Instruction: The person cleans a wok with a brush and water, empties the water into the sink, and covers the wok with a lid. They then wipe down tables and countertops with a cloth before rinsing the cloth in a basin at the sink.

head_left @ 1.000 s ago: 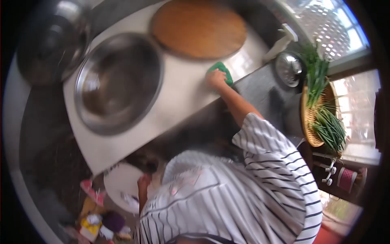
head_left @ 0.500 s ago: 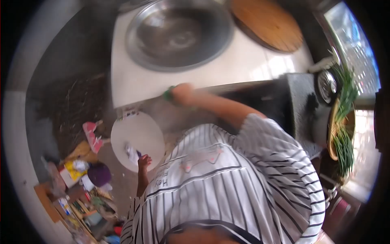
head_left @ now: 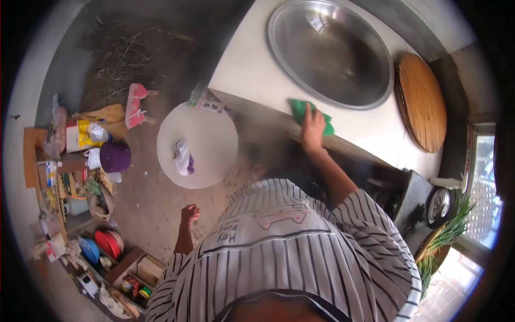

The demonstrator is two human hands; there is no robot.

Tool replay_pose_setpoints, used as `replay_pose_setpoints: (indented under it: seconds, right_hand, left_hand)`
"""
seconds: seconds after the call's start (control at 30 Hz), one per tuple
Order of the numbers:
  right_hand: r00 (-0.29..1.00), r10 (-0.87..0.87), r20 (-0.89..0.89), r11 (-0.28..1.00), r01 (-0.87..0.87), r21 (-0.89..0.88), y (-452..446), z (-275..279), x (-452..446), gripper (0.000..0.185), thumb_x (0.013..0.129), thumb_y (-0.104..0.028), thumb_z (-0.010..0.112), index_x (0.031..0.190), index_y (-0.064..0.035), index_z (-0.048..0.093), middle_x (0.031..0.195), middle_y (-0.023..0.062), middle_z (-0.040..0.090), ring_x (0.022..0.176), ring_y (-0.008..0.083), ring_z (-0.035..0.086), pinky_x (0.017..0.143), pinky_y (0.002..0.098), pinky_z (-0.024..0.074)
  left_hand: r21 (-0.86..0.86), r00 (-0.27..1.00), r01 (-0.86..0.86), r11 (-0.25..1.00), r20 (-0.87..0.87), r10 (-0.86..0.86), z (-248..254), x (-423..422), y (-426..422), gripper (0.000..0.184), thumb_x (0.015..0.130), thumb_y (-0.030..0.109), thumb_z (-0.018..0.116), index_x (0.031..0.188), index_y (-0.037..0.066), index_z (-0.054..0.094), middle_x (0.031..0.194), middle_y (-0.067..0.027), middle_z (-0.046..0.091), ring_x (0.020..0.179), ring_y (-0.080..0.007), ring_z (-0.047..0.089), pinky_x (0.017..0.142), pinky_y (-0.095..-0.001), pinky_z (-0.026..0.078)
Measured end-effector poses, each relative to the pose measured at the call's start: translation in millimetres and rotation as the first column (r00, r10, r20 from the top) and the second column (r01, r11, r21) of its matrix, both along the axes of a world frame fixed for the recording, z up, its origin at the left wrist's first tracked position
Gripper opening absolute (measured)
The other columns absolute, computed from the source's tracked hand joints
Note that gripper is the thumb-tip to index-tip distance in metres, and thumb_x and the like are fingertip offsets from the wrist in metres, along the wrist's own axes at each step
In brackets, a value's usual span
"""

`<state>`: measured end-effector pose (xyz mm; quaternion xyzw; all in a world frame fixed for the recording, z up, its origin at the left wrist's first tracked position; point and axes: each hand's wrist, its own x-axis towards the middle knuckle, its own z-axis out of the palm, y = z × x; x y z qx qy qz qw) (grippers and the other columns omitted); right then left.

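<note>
My right hand (head_left: 312, 129) presses a green cloth (head_left: 296, 109) onto the front edge of a white tiled counter (head_left: 252, 64), with fingers over the cloth. Just beyond it, a wide metal wok (head_left: 343, 59) sits in the countertop, its inside bare and shiny. To the wok's right lies a round wooden lid (head_left: 424, 104). My left hand (head_left: 190, 213) hangs low at my side, above the floor, with fingers loosely curled and nothing visible in it.
Left of the counter stands a round white table (head_left: 217, 139) with a crumpled white and purple cloth (head_left: 183, 158). Shelves (head_left: 67, 188) with mixed goods and a purple pot (head_left: 115, 156) line the left side. Green onions (head_left: 448, 228) lie at the right.
My view has turned, so the wok and lid appear further right. My right hand has moved rightward along the counter edge with the green cloth, which now shows spread out.
</note>
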<state>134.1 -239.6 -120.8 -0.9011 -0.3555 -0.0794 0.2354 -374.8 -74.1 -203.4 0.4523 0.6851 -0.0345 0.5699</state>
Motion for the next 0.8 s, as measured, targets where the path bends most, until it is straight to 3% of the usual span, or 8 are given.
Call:
replay_pose_setpoints:
  seconds: [0.23,0.37,0.57,0.6,0.63,0.7,0.73,0.8]
  right_hand:
    - [0.961,0.244,0.132,0.959,-0.260,0.116,203.7,6.2,-50.8,0.044,0.069,-0.007,0.050,0.113,-0.0055,0.045,0.099,0.0148,0.044,0.097,0.0307,0.041,0.079,0.0401,0.0332]
    - [0.851,0.468,-0.240,0.857,-0.369,0.360,278.3,43.8,-57.8,0.039,0.063,-0.009,0.056,0.102,-0.0156,0.053,0.095,0.0126,0.050,0.087,0.0275,0.048,0.073,0.0384,0.0393]
    - [0.897,0.427,0.112,0.866,-0.441,0.234,238.4,89.8,1.4,0.042,0.065,-0.007,0.054,0.104,-0.0230,0.056,0.100,0.0083,0.048,0.091,0.0286,0.045,0.074,0.0400,0.0400]
    - [0.890,0.438,0.126,0.892,-0.448,0.066,223.6,81.2,12.7,0.046,0.067,-0.007,0.052,0.109,-0.0251,0.053,0.109,0.0065,0.046,0.096,0.0291,0.043,0.079,0.0407,0.0380]
    - [0.860,0.489,0.148,0.872,-0.486,-0.060,205.3,59.7,21.6,0.046,0.067,-0.007,0.052,0.110,-0.0250,0.052,0.113,0.0063,0.044,0.099,0.0294,0.042,0.081,0.0412,0.0367]
    - [0.806,0.551,0.217,0.834,-0.523,-0.176,158.3,26.0,24.3,0.048,0.068,-0.006,0.051,0.113,-0.0220,0.051,0.122,0.0058,0.039,0.105,0.0300,0.039,0.086,0.0424,0.0333]
    - [0.800,0.583,0.143,0.812,-0.567,-0.136,131.5,27.3,22.0,0.052,0.066,-0.007,0.054,0.116,-0.0192,0.048,0.122,0.0064,0.039,0.108,0.0297,0.038,0.088,0.0422,0.0322]
    - [0.881,0.470,-0.055,0.868,-0.472,-0.153,77.8,24.4,21.5,0.057,0.065,-0.008,0.055,0.120,-0.0189,0.044,0.122,0.0086,0.039,0.110,0.0299,0.036,0.091,0.0421,0.0297]
  left_hand:
    - [0.017,0.996,-0.085,0.996,0.042,0.085,-0.4,-44.1,-48.0,0.026,0.082,0.017,0.050,0.103,0.002,0.052,0.082,-0.0091,0.060,0.064,-0.0162,0.060,0.050,-0.0239,0.046]
    - [0.006,0.987,-0.156,0.988,0.040,0.155,-9.5,-83.5,-73.9,0.025,0.081,0.019,0.051,0.101,0.003,0.053,0.080,-0.0090,0.060,0.065,-0.0176,0.060,0.051,-0.0260,0.047]
    - [-0.200,0.954,-0.290,0.936,0.013,0.298,-108.2,-176.6,-99.0,0.024,0.081,0.022,0.053,0.097,0.005,0.054,0.077,-0.0085,0.059,0.065,-0.0182,0.059,0.052,-0.0284,0.048]
    - [0.192,0.888,0.457,0.869,-0.044,-0.457,-119.3,-184.2,-89.4,0.021,0.080,0.020,0.054,0.093,0.005,0.054,0.076,-0.0082,0.059,0.063,-0.0176,0.058,0.051,-0.0282,0.047]
    - [0.417,0.335,0.892,0.176,-0.345,-0.877,-123.3,-181.4,-79.7,0.018,0.079,0.019,0.055,0.089,0.005,0.054,0.074,-0.0079,0.059,0.061,-0.0169,0.057,0.049,-0.0280,0.046]
    - [0.114,0.810,0.584,0.804,-0.012,-0.586,-109.9,-147.8,-60.4,0.013,0.078,0.016,0.055,0.085,0.005,0.053,0.070,-0.0064,0.056,0.057,-0.0146,0.054,0.047,-0.0260,0.043]
    - [-0.106,0.974,0.180,0.978,0.158,-0.162,-99.7,-125.1,-39.7,0.011,0.077,0.015,0.054,0.083,0.005,0.053,0.067,-0.0057,0.054,0.055,-0.0134,0.052,0.045,-0.0250,0.042]
    - [-0.382,0.909,-0.146,0.913,0.313,0.277,-51.8,-60.0,-1.1,0.007,0.076,0.012,0.054,0.079,0.005,0.052,0.063,-0.0043,0.052,0.052,-0.0110,0.049,0.042,-0.0231,0.039]
